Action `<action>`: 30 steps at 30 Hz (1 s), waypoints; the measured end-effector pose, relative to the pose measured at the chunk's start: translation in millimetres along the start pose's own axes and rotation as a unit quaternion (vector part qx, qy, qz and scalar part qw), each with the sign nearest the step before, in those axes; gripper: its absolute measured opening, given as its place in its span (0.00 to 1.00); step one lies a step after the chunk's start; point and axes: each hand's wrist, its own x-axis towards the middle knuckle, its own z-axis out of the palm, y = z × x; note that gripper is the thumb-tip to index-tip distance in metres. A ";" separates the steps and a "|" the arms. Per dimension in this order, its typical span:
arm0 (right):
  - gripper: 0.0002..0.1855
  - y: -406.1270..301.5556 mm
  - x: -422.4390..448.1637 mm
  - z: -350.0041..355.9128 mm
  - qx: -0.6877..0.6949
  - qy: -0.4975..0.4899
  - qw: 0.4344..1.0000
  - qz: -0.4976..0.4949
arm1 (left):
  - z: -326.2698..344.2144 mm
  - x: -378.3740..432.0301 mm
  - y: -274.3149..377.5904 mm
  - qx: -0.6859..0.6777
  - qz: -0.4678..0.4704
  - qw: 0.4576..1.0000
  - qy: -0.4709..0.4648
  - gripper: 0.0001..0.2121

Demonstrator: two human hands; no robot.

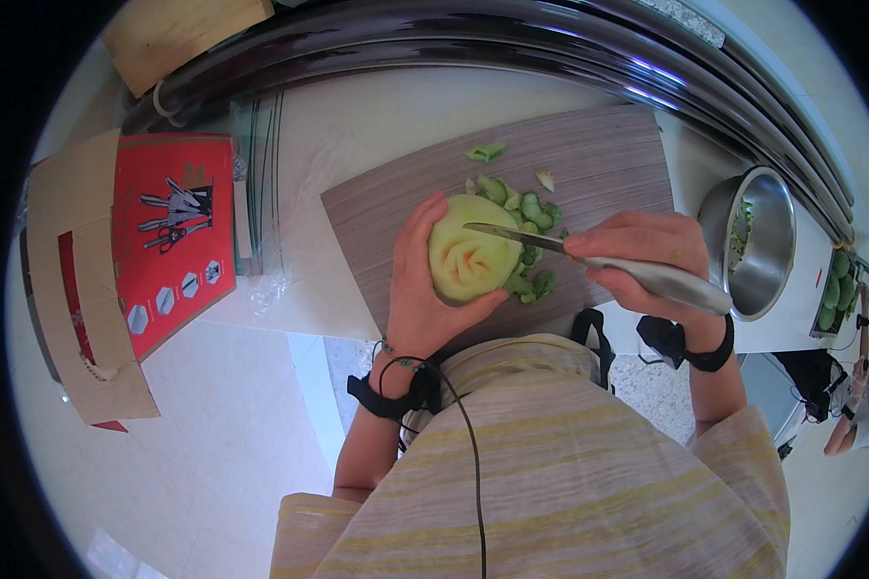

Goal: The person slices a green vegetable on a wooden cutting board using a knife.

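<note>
My left hand (431, 282) wraps around a pale green melon or similar round fruit (469, 253), its top carved with curved, petal-like cuts showing orange-tinged edges. In my right hand (644, 250) is a knife with a metal handle (659, 281). Its narrow blade (510, 233) lies over the fruit's upper right part; whether the edge cuts in there I cannot tell. Beneath is a wood-grain cutting board (601, 152). Green peel scraps (536, 210) are heaped against the fruit's right side, and a few pieces (487, 151) lie farther up the board.
A steel bowl (760, 246) with green bits stands right of the board. To the left sits a red knife-set box (177, 231) with a cardboard flap. Long dark glossy rolls (420, 43) line the back. A crate of green produce (833, 293) and another person (862, 405) are far right.
</note>
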 end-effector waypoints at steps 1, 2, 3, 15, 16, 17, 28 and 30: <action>0.16 0.2 0.6 -0.6 0.001 -0.002 1.000 0.000 | -0.1 0.2 0.3 0.001 0.001 1.000 0.000 0.48; 0.16 0.3 1.1 -1.3 0.002 -0.003 1.000 0.000 | -0.1 0.4 0.6 0.001 0.002 1.000 0.000 0.48; 0.16 0.5 1.8 -1.9 0.003 -0.007 1.000 0.004 | -0.2 0.3 0.8 0.000 0.001 1.000 0.000 0.48; 0.17 0.9 6.5 -6.9 0.001 -0.020 1.000 0.003 | 1.0 -0.2 -1.7 0.004 0.013 1.000 0.004 0.48; 0.17 -1.6 4.9 -7.6 0.000 -0.019 1.000 0.009 | 1.2 -0.2 -1.7 0.006 0.013 1.000 0.004 0.48; 0.17 -2.8 4.0 -8.0 -0.002 -0.019 1.000 0.015 | 1.4 -0.1 -1.9 0.008 0.014 1.000 0.004 0.48; 0.15 -2.0 3.8 -9.4 -0.028 -0.033 0.999 0.003 | 1.2 0.2 -2.1 0.005 0.018 1.000 0.002 0.48; 0.15 -1.2 2.6 -8.4 -0.028 -0.030 0.999 0.011 | 1.4 0.4 -2.1 0.003 0.017 1.000 0.002 0.48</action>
